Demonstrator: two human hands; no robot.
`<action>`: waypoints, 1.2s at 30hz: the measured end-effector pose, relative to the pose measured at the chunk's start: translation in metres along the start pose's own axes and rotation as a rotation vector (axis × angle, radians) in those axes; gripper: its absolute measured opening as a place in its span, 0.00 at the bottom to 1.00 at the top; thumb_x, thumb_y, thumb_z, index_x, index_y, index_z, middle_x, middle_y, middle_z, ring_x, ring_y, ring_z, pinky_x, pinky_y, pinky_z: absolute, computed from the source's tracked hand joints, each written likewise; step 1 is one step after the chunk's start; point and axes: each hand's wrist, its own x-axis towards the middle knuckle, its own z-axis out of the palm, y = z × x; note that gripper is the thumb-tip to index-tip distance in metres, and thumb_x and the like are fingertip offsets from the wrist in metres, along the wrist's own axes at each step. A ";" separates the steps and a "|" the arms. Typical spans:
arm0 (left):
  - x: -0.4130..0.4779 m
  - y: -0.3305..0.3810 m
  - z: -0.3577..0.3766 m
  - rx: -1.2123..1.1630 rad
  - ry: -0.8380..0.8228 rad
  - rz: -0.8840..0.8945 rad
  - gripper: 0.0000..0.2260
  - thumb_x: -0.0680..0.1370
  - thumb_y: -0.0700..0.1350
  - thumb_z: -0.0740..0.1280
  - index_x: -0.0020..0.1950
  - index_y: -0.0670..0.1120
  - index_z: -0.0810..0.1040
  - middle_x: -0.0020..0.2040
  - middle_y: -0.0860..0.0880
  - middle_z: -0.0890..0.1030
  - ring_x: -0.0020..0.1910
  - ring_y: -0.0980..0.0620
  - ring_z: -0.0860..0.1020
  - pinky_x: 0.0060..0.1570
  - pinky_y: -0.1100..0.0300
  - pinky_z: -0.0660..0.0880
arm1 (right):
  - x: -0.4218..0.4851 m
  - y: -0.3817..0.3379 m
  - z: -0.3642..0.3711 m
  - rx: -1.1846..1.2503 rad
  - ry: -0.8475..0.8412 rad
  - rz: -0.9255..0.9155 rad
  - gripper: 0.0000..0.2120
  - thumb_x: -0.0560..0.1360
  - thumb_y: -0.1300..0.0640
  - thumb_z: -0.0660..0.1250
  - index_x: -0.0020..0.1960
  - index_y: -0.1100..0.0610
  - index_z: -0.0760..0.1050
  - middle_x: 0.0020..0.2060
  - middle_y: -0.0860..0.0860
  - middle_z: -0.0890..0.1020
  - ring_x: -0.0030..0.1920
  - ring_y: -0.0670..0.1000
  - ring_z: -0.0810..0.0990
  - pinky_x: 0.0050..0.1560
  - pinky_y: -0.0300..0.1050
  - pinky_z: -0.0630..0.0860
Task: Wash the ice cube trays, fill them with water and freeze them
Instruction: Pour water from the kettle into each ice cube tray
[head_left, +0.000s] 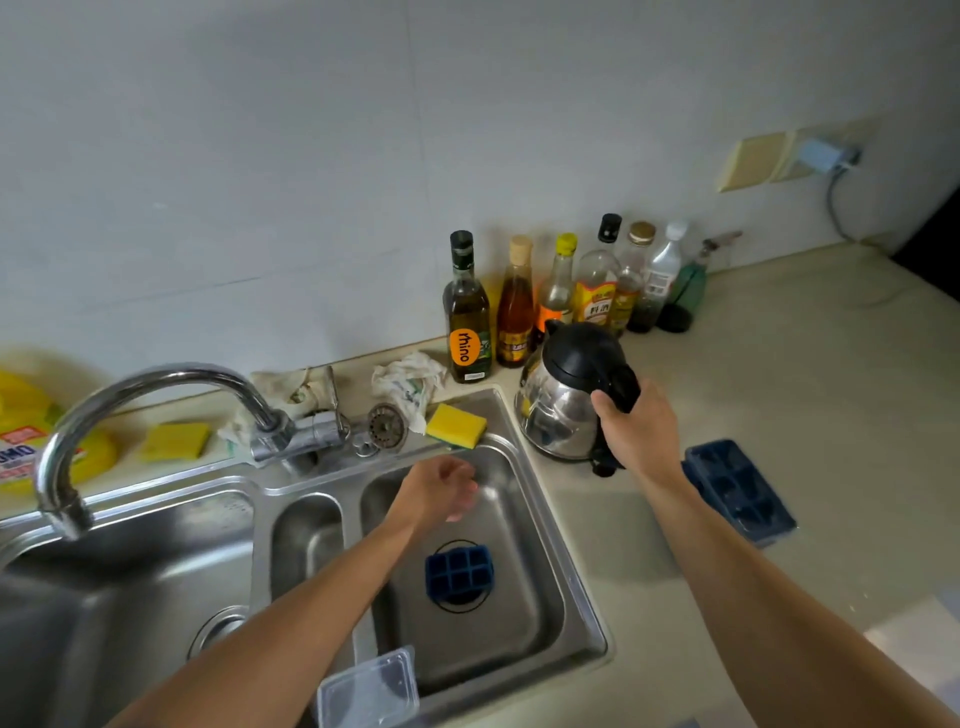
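A small dark blue ice cube tray (458, 573) lies over the drain in the right sink basin (524, 587). A longer blue ice cube tray (737, 496) rests on the counter to the right of the sink. My right hand (636, 426) grips the black handle of a steel kettle (563, 402) standing on the counter by the sink's corner. My left hand (441, 491) hovers above the right basin with loosely curled fingers and nothing in it. The curved tap (124, 410) points over the left basin.
A yellow sponge (456, 426) sits on the sink's back rim beside a drain strainer (387, 426) and crumpled cloths (410, 384). Several bottles (566, 291) line the wall. A clear plastic container (369, 688) sits at the sink's front edge. A yellow bag (31, 436) lies far left.
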 end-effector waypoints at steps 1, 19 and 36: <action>0.003 0.000 0.000 -0.001 -0.010 -0.009 0.09 0.84 0.41 0.62 0.56 0.37 0.78 0.48 0.38 0.82 0.42 0.45 0.78 0.43 0.53 0.75 | -0.001 0.001 0.000 0.010 0.011 0.004 0.23 0.78 0.44 0.68 0.66 0.58 0.73 0.54 0.53 0.79 0.53 0.55 0.79 0.44 0.45 0.74; 0.017 -0.024 0.007 0.016 -0.069 -0.034 0.07 0.84 0.43 0.63 0.52 0.45 0.80 0.49 0.42 0.86 0.45 0.47 0.84 0.50 0.52 0.81 | -0.015 0.010 0.012 0.440 0.052 0.115 0.33 0.79 0.33 0.60 0.29 0.59 0.75 0.22 0.54 0.76 0.23 0.49 0.74 0.30 0.38 0.75; -0.026 -0.067 0.060 -0.402 0.170 -0.089 0.08 0.84 0.48 0.63 0.57 0.48 0.80 0.56 0.48 0.83 0.55 0.50 0.81 0.56 0.50 0.79 | -0.105 0.063 -0.051 0.442 -0.183 0.043 0.27 0.77 0.40 0.68 0.26 0.56 0.76 0.21 0.53 0.76 0.21 0.49 0.73 0.25 0.36 0.73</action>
